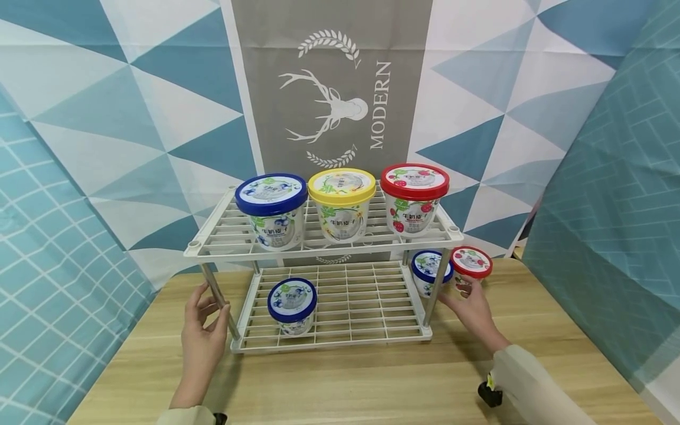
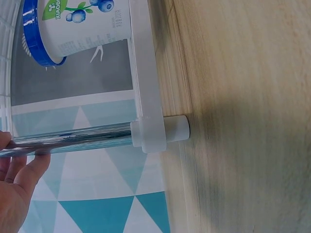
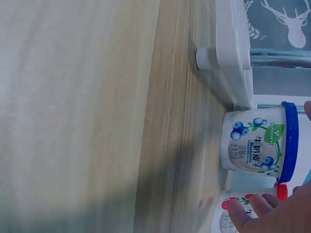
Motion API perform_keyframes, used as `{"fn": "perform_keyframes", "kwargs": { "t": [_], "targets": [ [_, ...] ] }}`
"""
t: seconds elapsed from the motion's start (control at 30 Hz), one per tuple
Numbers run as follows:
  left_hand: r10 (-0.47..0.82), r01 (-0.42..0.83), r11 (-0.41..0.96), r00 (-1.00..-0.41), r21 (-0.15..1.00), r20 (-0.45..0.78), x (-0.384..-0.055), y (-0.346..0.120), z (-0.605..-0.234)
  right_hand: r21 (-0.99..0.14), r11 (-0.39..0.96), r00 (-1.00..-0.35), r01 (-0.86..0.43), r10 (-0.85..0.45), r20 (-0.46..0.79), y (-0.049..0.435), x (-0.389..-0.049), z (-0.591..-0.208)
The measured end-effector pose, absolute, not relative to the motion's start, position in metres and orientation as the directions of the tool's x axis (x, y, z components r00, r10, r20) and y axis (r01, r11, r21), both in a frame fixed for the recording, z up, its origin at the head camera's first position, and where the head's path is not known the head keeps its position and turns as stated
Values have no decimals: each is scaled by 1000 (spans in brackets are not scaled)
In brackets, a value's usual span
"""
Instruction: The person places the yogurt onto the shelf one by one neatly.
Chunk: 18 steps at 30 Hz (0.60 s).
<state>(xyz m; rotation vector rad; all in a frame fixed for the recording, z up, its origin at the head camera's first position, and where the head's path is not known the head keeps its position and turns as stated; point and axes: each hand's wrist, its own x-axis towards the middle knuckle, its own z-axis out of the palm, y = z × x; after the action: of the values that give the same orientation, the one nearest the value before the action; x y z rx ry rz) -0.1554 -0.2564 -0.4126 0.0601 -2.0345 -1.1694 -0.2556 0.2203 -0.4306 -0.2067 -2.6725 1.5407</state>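
A white two-tier wire rack with metal posts stands on the table. My left hand holds its front left post, thumb on one side and fingers on the other. To the right of the rack, my right hand reaches around a blue-lidded blueberry tub, thumb and fingers spread. Its fingers overlap a red-lidded tub beside that one; whether they touch either tub cannot be made out. Another blue-lidded tub sits on the lower tier, towards the left.
On the upper tier stand a large blue-lidded tub, a yellow-lidded tub and a red-lidded tub. The wooden table extends in front of the rack. Behind hangs a patterned cloth.
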Motion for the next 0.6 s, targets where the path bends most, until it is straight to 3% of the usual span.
{"fn": "perform_keyframes", "kwargs": {
  "t": [0.6],
  "targets": [
    [-396, 335, 565, -691, 754, 604, -158, -256, -414, -875, 475, -995, 89, 88, -53, 226, -280, -442]
  ]
}}
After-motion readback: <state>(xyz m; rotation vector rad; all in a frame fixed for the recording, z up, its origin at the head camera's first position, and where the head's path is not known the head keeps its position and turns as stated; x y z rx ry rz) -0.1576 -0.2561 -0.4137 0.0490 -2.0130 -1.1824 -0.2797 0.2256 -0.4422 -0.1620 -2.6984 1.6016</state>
